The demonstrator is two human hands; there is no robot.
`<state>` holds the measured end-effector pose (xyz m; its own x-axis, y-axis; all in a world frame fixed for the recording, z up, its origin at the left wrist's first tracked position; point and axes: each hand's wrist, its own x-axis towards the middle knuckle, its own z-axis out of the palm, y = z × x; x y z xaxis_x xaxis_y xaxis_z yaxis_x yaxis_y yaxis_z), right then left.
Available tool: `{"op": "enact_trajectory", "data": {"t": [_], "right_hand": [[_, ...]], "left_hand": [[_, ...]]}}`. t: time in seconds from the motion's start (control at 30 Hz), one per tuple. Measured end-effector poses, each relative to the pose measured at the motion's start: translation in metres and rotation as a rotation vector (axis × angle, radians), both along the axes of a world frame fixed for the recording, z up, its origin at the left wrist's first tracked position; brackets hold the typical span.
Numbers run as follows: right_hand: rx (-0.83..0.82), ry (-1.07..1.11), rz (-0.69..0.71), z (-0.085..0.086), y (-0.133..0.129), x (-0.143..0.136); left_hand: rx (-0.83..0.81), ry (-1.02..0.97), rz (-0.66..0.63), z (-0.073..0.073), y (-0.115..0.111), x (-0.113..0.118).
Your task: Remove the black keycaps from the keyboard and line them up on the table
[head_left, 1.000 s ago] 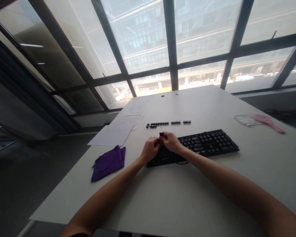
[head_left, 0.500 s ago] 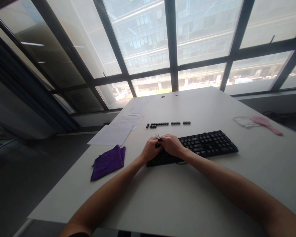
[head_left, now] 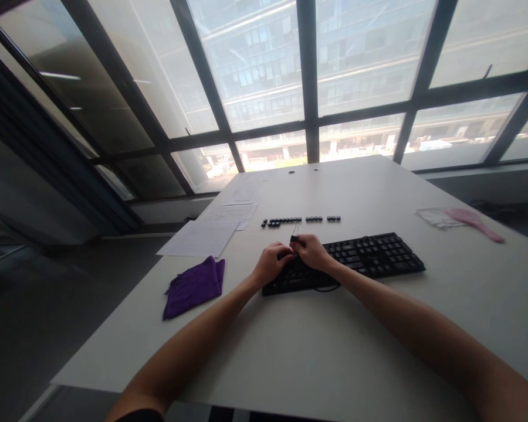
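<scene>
No text can be read. The papers [head_left: 202, 237] left of the frame's centre bear faint print, too pale to make out. The keyboard [head_left: 369, 255] right of centre shows light key markings, blurred; any on the loose keycaps [head_left: 286, 220] above are too small to tell.

My right hand [head_left: 313, 252] grips a clip [head_left: 294, 239] over the keyboard [head_left: 374, 255], my left hand [head_left: 270, 264] just beside it. Keycaps [head_left: 286, 220] lie lined up beyond; a cloth [head_left: 194, 288] and papers [head_left: 200, 238] rest to my left.

A purple cloth [head_left: 192, 290] (folded) lies beside papers [head_left: 198, 239] — well apart, a pink handled item [head_left: 470, 219] overlaps clear plastic [head_left: 432, 218].
</scene>
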<state>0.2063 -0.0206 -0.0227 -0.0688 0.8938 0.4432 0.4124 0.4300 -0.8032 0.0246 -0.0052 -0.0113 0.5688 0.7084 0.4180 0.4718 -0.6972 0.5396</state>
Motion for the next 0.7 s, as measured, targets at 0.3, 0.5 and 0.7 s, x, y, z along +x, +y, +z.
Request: {"op": "enact_trajectory", "data": {"t": [0.3,0.5,0.7], "right_hand": [[0.029,0.068,-0.039,0.0059,-0.0047,-0.0049],[-0.021,0.098,-0.009,0.0048,-0.0026,-0.0044],[0.026,0.092,-0.004,0.0015,0.0015,-0.0038]], "left_hand": [[0.086,-0.098,0.039,0.0018,-0.0005,-0.0017],[0.199,-0.116,-0.004,0.0042,0.0017,-0.0027],[0.339,-0.006,-0.024,0.0016,0.0017,-0.0035]]}}
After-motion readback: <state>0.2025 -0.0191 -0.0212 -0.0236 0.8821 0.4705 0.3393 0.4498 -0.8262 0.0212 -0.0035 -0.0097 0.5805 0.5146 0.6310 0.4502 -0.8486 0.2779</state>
